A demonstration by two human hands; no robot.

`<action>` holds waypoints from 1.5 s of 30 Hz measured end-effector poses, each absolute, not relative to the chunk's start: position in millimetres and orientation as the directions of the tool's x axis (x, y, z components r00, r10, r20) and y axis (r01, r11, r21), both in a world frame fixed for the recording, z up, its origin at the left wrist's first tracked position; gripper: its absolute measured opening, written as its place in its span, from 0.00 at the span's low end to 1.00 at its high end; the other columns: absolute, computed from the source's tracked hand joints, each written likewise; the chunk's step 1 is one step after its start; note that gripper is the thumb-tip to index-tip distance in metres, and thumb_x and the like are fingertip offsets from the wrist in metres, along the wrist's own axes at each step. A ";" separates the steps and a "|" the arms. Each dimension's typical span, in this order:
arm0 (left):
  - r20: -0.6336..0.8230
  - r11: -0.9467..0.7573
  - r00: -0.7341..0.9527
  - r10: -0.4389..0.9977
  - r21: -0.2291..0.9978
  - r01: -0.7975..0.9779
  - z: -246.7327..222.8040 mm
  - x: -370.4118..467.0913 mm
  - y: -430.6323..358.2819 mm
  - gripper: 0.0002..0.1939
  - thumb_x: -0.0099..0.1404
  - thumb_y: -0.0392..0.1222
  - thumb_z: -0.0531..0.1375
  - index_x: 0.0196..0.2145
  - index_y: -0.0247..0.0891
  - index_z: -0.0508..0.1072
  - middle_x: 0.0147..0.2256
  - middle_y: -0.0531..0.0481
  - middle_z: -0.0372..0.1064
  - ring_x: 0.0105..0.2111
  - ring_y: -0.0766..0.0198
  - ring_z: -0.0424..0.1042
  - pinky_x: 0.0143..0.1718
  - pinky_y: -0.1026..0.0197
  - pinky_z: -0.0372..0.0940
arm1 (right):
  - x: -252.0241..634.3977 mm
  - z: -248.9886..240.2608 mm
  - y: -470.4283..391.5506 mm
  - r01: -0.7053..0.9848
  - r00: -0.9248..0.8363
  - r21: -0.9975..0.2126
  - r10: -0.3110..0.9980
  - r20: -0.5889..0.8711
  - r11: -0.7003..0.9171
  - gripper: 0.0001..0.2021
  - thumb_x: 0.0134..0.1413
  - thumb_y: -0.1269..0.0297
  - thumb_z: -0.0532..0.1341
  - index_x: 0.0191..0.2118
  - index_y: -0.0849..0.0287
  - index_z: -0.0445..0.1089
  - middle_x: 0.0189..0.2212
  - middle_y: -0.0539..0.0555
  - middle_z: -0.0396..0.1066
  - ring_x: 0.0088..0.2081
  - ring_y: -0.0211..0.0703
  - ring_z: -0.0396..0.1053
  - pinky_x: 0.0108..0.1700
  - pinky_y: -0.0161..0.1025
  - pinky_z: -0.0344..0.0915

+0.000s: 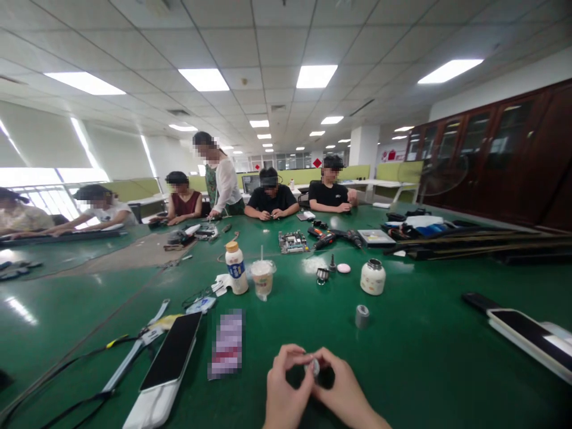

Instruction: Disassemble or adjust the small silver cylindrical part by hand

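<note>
Low in the middle of the view, my left hand (pixel 286 381) and my right hand (pixel 340 384) meet above the green table. Between the fingertips of both is a small round greyish piece (pixel 315 367). Fingers cover most of it, so its kind is unclear. My thumbs and forefingers are pinched together around it. Just beyond my hands stands a grey cylinder (pixel 362 317). Behind that is a squat white flask (pixel 373 277) with an open dark mouth. A blurred purple packet (pixel 227 344) lies to the left of my left hand.
A bottle (pixel 236 268) and a lidded drink cup (pixel 262 279) stand ahead. A phone-like slab (pixel 173 351) and straps lie left; another device (pixel 534 339) lies right. Further off are a circuit board (pixel 293 242) and power drills (pixel 333 238). Several people sit or stand around the table.
</note>
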State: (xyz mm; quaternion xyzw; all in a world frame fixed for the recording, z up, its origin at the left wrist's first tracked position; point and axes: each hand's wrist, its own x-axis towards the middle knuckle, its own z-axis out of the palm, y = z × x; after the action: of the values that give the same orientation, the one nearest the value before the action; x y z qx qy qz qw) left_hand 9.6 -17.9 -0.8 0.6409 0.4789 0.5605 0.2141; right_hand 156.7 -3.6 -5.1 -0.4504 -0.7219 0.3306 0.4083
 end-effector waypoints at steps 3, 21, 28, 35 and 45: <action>0.500 -0.425 -0.161 0.851 0.835 0.348 -5.4 12.8 -33.1 0.07 0.61 0.37 0.62 0.38 0.41 0.69 0.32 0.51 0.78 0.35 0.56 0.79 0.40 0.56 0.72 | 155.4 -3.9 -17.0 0.404 -0.261 -0.837 0.923 0.282 0.370 0.08 0.50 0.67 0.64 0.39 0.54 0.72 0.35 0.51 0.77 0.38 0.47 0.73 0.42 0.40 0.66; 0.545 -0.444 -0.150 0.825 0.790 0.423 2.4 10.9 -49.1 0.06 0.58 0.38 0.66 0.32 0.40 0.72 0.32 0.50 0.73 0.36 0.58 0.74 0.40 0.57 0.68 | 161.9 -5.5 -25.7 0.362 -0.355 -0.817 0.877 0.324 0.448 0.12 0.51 0.66 0.65 0.43 0.52 0.72 0.37 0.49 0.77 0.37 0.45 0.73 0.42 0.40 0.66; 0.550 -0.461 -0.078 0.831 0.761 0.456 7.5 3.1 -48.5 0.09 0.55 0.38 0.69 0.36 0.42 0.76 0.41 0.46 0.74 0.46 0.51 0.70 0.48 0.47 0.64 | 160.3 -4.7 -24.7 0.396 -0.329 -0.813 0.892 0.309 0.427 0.12 0.47 0.71 0.65 0.40 0.53 0.70 0.35 0.49 0.76 0.36 0.45 0.72 0.41 0.39 0.66; 0.512 -0.450 -0.020 0.859 0.773 0.446 5.7 0.0 -40.3 0.03 0.58 0.37 0.67 0.32 0.44 0.79 0.44 0.46 0.73 0.48 0.51 0.68 0.50 0.45 0.64 | 160.5 -1.3 -26.3 0.418 -0.346 -0.803 0.892 0.291 0.424 0.08 0.50 0.68 0.65 0.38 0.54 0.70 0.34 0.49 0.75 0.37 0.45 0.72 0.41 0.39 0.65; 0.529 -0.502 0.071 0.846 0.744 0.442 7.7 -3.4 -39.9 0.09 0.61 0.36 0.65 0.40 0.42 0.75 0.48 0.44 0.69 0.52 0.51 0.66 0.53 0.45 0.62 | 161.7 -5.9 -24.7 0.423 -0.340 -0.795 0.889 0.306 0.435 0.09 0.49 0.65 0.66 0.37 0.53 0.69 0.32 0.48 0.75 0.35 0.45 0.72 0.40 0.40 0.66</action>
State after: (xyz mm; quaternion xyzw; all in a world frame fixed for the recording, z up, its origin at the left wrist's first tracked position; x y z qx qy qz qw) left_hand -3.4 -39.9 7.7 0.7039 0.4575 0.5053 0.1998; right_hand 161.7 -24.7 -5.9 -0.4327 -0.7583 0.3086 0.3776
